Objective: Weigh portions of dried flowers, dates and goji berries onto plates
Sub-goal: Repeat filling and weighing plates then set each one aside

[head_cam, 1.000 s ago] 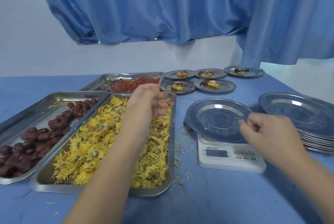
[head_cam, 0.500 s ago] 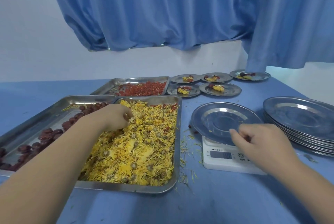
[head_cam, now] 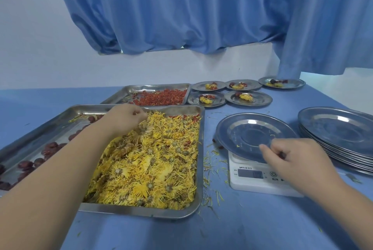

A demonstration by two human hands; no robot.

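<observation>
A steel tray (head_cam: 141, 212) heaped with yellow dried flowers (head_cam: 153, 165) lies in front of me. My left hand (head_cam: 125, 118) reaches into its far left corner, fingers curled into the flowers. Left of it is a tray (head_cam: 36, 128) of dark red dates (head_cam: 50, 147); behind it, a tray (head_cam: 129, 90) of goji berries (head_cam: 161, 98). An empty steel plate (head_cam: 248, 134) sits on a white digital scale (head_cam: 252, 181). My right hand (head_cam: 292, 156) pinches the plate's near rim, fingers curled, with something small and dark between them.
A stack of empty steel plates (head_cam: 339, 128) stands right of the scale. Several small plates (head_cam: 207, 98) with finished portions sit at the back right. Loose petals (head_cam: 212, 169) lie scattered between the flower tray and the scale. A blue curtain hangs behind the table.
My left hand came down from above the flower tray's far end and dug into the flowers at the far left. My right hand stayed at the plate's near rim.
</observation>
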